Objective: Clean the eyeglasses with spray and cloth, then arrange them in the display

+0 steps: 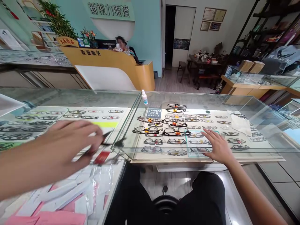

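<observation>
My left hand [70, 140], smeared by motion, is over the left part of the counter. Thumb and fingers pinch a dark-framed pair of glasses [119, 142], also blurred; a red patch [102, 157] shows just below the fingers. My right hand [217, 146] lies palm down on the glass display case [243, 100], fingers spread and holding nothing. Left of it, on the glass top, several black-framed glasses [176, 132] with orange labels stand in two columns. Beneath the glass, rows of other eyeglass frames [177, 141] lie on a white board.
A small white spray bottle [144, 97] stands on the case's far side. A white cloth [241, 124] lies to the right. Clear plastic sleeves and pink and white papers [61, 200] cover the counter at lower left. Behind a yellow reception desk [110, 59] sits a person [124, 47].
</observation>
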Motion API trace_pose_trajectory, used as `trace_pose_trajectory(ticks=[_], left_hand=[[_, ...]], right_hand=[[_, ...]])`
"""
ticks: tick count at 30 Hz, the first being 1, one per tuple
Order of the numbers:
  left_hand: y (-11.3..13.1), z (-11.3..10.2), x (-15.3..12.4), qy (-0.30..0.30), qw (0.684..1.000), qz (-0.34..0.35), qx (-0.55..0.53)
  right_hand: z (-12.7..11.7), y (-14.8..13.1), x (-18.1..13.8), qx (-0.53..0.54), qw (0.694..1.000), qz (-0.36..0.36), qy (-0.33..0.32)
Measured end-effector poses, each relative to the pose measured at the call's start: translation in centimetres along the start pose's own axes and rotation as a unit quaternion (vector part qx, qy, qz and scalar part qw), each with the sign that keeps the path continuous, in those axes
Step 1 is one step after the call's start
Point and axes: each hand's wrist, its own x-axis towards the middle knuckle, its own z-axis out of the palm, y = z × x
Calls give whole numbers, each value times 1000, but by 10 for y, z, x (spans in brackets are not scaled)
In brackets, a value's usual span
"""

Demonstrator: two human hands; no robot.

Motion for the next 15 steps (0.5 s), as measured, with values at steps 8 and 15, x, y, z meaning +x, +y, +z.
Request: trace_pose_trajectory(ticks=[8, 15], left_hand=[[98, 9, 216, 24, 994, 25, 104], [89, 73, 280, 34, 992, 23, 116]], right_hand=[[-4, -5, 4, 21, 1000, 13, -2], [-3, -7, 6, 30, 999, 18, 0]])
